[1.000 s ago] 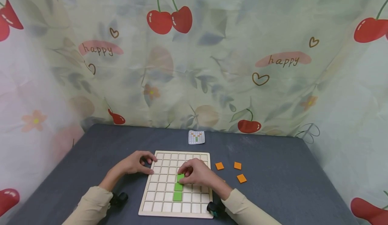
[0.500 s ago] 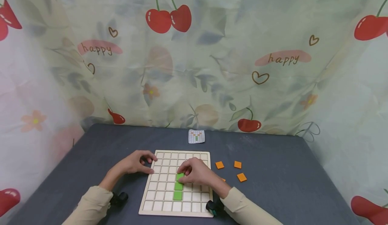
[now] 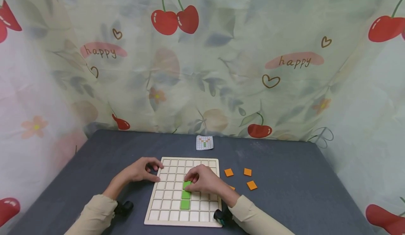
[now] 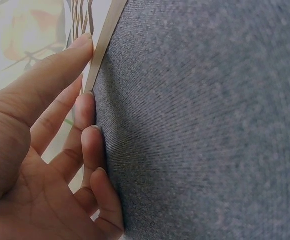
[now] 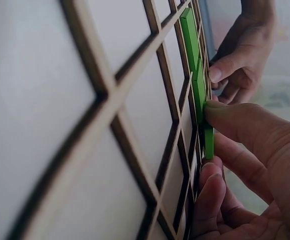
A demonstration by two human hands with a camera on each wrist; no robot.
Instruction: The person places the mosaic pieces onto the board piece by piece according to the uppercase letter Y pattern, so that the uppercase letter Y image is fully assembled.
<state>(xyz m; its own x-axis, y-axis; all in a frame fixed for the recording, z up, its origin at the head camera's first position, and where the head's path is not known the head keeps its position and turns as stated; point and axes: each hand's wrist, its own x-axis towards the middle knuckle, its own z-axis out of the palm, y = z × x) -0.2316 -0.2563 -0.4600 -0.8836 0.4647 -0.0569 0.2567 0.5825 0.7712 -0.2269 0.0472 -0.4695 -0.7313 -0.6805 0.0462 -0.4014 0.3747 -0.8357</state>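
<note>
A pale wooden grid board (image 3: 158, 214) lies on the dark table. My right hand (image 3: 205, 181) is over its middle, pinching a green square tile (image 5: 209, 144) between thumb and fingertips at a grid cell. Two more green tiles sit in the same column: a middle one (image 3: 186, 195) right beside the pinched tile, and a lower one (image 3: 185, 204) nearer me. At the board's left edge rests my left hand (image 3: 139, 170), thumb and fingertips touching the rim (image 4: 101, 52) at spaced points, fingers loosely bent.
Several orange square tiles (image 3: 251, 185) lie right of the board, one partly hidden behind my right wrist. Behind the board is a small card (image 3: 204, 143) printed with a coloured grid pattern. A patterned curtain (image 3: 202, 69) surrounds the dark tabletop (image 3: 278, 192).
The view shifts very slightly. Both hands keep their places, the right one still pinching the green tile with at most a tiny adjustment.
</note>
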